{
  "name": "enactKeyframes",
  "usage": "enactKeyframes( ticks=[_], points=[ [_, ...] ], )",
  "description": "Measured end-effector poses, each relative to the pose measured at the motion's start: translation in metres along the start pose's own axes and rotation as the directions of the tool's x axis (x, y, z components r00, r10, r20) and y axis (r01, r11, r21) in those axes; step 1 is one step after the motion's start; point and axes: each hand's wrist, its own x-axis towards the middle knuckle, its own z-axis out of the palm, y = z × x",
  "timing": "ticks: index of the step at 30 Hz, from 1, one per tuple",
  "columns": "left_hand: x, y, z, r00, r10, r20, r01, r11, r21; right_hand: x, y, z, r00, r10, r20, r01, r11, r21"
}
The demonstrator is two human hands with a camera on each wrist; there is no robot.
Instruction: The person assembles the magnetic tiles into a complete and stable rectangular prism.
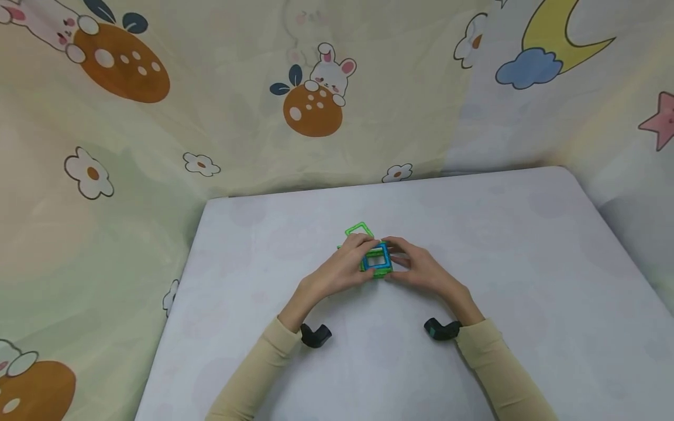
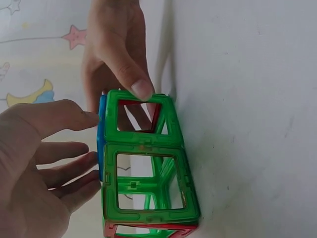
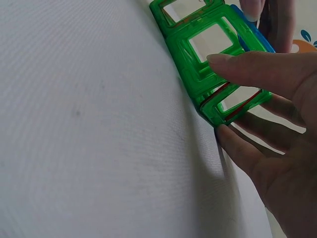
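Note:
A box-like build of magnetic tiles (image 2: 151, 215), mostly green with a few red ones, stands on the white table. Lying flat on its top is a blue square magnetic tile (image 1: 383, 255). My left hand (image 1: 344, 263) reaches over from the left, its thumb and fingertips at the blue tile's edges. On the other side my right hand (image 1: 423, 270) grips the build, thumb (image 3: 233, 64) on a green front face and fingers round the end and back. Part of the build is hidden under the left hand. A green square tile (image 1: 362, 224) shows just behind that hand.
The white table (image 1: 526, 280) spreads out on both sides of the hands. Behind it hangs a cloth (image 1: 231, 117) printed with rabbits, flowers and a moon. Dark wrist-worn devices (image 1: 316, 336) sit at both cuffs.

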Motion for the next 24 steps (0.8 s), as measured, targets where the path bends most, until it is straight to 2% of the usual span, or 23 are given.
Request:
enactKeyframes(
  ticks=[9, 12, 17, 20, 24],
  points=[
    [0.001, -0.014, -0.016, 0.999, -0.029, -0.039, 0.029, 1.000, -0.002, 0.000, 0.000, 0.001, 1.000, 0.011, 0.004, -0.011, 1.000, 0.011],
    [0.004, -0.019, -0.022, 0.994, -0.078, -0.072, 0.079, 0.997, 0.020, 0.001, 0.000, 0.000, 1.000, 0.010, 0.002, -0.010, 1.000, 0.016],
    [0.016, -0.029, -0.029, 0.979, -0.174, -0.108, 0.180, 0.982, 0.049, 0.000, 0.001, -0.001, 1.000, 0.013, 0.004, -0.013, 1.000, 0.023],
    [0.027, -0.037, -0.032, 0.976, -0.200, -0.082, 0.207, 0.974, 0.087, 0.000, 0.001, -0.002, 1.000, 0.022, 0.007, -0.023, 0.999, 0.034],
    [0.042, -0.048, -0.036, 0.979, -0.203, -0.005, 0.202, 0.970, 0.136, -0.001, 0.001, -0.003, 0.999, 0.031, 0.013, -0.032, 0.999, 0.043]
  ],
)
